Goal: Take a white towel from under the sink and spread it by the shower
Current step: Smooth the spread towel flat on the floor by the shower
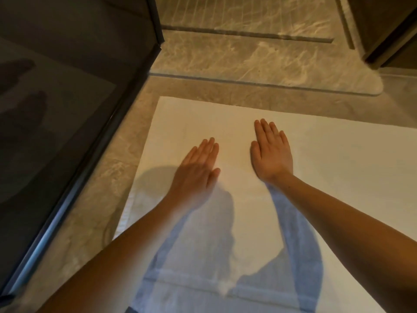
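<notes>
1. The white towel [316, 177] lies spread flat on the marble floor [112, 177], right alongside the dark glass shower door [56, 109] that runs down the left of the view.
2. The towel's far edge runs parallel to a dark seam in the floor, with a strip of bare marble between them.
3. The left hand [196, 170] rests palm down on the towel, fingers straight and close together, thumb tucked beside them; its grip is apart, clamped on nothing.
4. The right hand [272, 152] lies palm down too, a little farther up the towel, fingers extended and slightly spread; its grip is likewise apart and holds nothing.
5. The two hands sit near each other around the towel's middle, apart, not touching.
6. Both bare forearms reach in from the bottom of the view and cast bluish shadows across the near part of the towel.
7. A pale rounded mat [338, 80] lies on the floor beyond the towel, well apart from the hands.
8. A dark wooden cabinet [388, 30] stands at the top right corner.
</notes>
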